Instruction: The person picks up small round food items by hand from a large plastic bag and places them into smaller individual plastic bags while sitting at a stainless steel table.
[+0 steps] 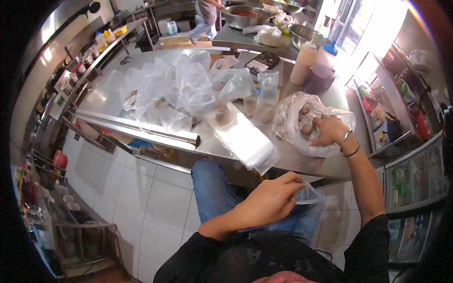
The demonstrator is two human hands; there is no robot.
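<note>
My left hand (269,200) grips a small clear plastic bag (308,194) by its edge, above my lap. On the right, my right hand (331,131) reaches over the mouth of a large clear plastic bag (285,111), its thumb and fingers apart beside brown, round food balls (307,128). Whether a fingertip touches a ball, I cannot tell. A stack of flat clear bags (244,138) lies between the hands and the pile, over the table's near edge. Several puffed clear bags (193,83) are heaped at the middle of the steel table (106,95), some with brown contents.
A long metal bar (141,129) lies along the table's front left edge. Two squeeze bottles (303,63), a black package (262,63) and scissors (127,61) are farther back. Steel bowls (246,17) stand on another table, near a person (205,17). Shelves (385,109) line the right side.
</note>
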